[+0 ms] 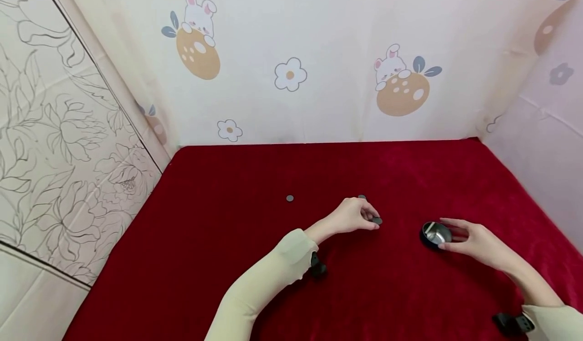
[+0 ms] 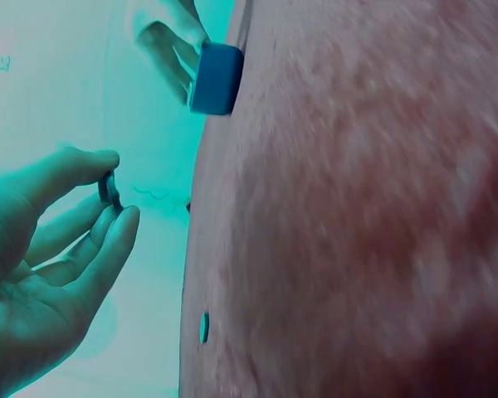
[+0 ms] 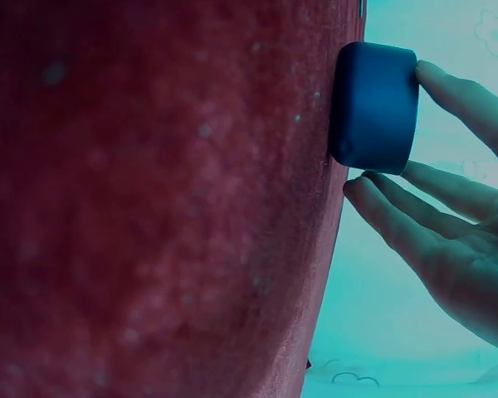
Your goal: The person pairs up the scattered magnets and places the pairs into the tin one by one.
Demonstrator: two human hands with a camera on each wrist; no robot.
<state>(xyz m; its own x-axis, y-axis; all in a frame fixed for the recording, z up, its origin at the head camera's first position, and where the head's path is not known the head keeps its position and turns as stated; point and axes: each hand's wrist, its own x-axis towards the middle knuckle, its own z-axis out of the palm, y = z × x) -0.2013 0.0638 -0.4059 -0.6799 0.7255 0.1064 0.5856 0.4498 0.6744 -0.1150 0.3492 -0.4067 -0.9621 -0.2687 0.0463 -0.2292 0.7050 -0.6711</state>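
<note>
In the head view my left hand pinches a small dark grey disc between thumb and fingertips. The left wrist view shows that pinched disc edge-on, held off the cloth; whether it is one disc or a stack, I cannot tell. My right hand holds a short round dark cup by its side, thumb and fingers on opposite sides. The cup's inside is shiny and silvery, and its mouth faces up. From the right wrist, the cup stands with its base on the cloth.
One grey disc lies on the red cloth left of my left hand. Another disc lies just behind that hand, partly covered by it. A printed curtain rises along the back edge, with panels at both sides.
</note>
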